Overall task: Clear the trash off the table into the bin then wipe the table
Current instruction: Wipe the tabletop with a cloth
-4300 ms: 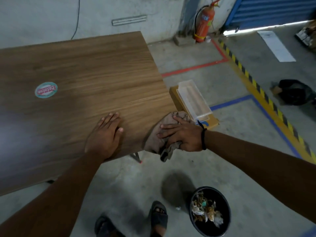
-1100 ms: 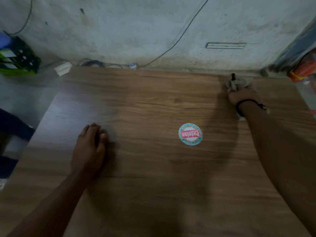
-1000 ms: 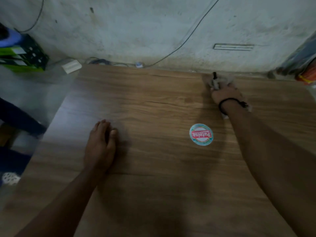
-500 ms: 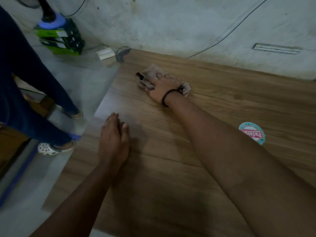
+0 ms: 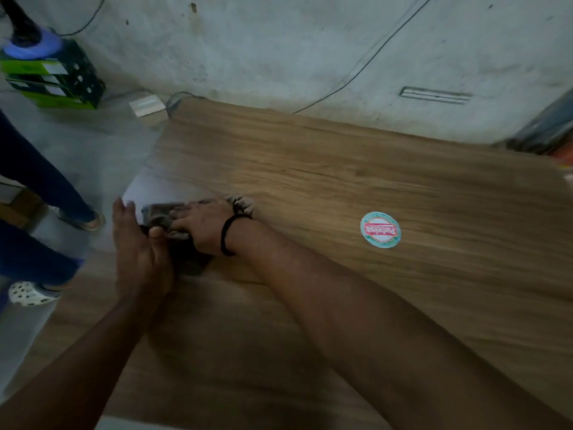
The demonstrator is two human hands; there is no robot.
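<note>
The brown wooden table (image 5: 341,181) fills most of the head view. A crumpled grey-brown cloth (image 5: 159,212) lies near the table's left edge. My right hand (image 5: 206,226), with a black band on the wrist, presses down on the cloth with its fingers stretched over it. Just left of it is my left hand (image 5: 139,249), fingers straight and its thumb touching the cloth. A frayed end of the cloth sticks out behind my right wrist. A round teal and red sticker (image 5: 380,229) sits on the tabletop to the right. No bin is in view.
Another person's legs in dark blue trousers (image 5: 37,181) and a white shoe (image 5: 29,293) stand close to the table's left edge. A green and black crate (image 5: 52,76) sits on the floor at the far left. A grey wall with a cable runs behind the table.
My right hand has dragged the cloth from the far right corner along the back edge and down the left side, up against my left hand. My left hand has lifted off the table and touches the cloth.
</note>
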